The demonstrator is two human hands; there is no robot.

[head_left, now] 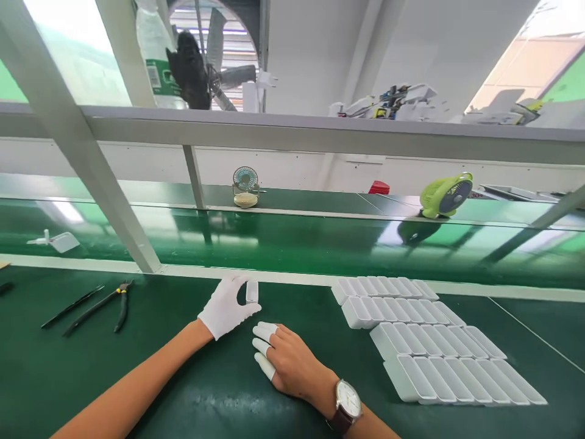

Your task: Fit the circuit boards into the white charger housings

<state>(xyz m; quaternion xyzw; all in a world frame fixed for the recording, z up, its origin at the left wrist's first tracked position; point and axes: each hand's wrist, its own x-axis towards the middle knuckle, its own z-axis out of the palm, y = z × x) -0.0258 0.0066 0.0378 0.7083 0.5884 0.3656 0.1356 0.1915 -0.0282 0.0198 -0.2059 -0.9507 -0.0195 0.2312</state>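
Note:
My left hand (pixel 230 306), in a white glove, has its thumb and fingers curved around a small white open-topped plastic box (pixel 251 292) near the far edge of the green worktop. My right hand (pixel 287 356) wears white finger cots on several fingertips and a wristwatch (pixel 348 399). It rests on the worktop, just nearer to me and right of the box, with fingers stretched out and nothing visible in them. Its thumb is hidden. Farther right, several rows of similar white boxes (pixel 439 347) stand side by side.
Pliers (pixel 119 292) and black tweezers (pixel 68 310) lie at the left. Beyond a pale rail runs a shiny green conveyor belt (pixel 283 241), with a white part (pixel 64 242) on it. A green fan (pixel 445 196) and a small dark fan (pixel 245 180) stand past it. Metal posts hold an overhead shelf (pixel 292 135).

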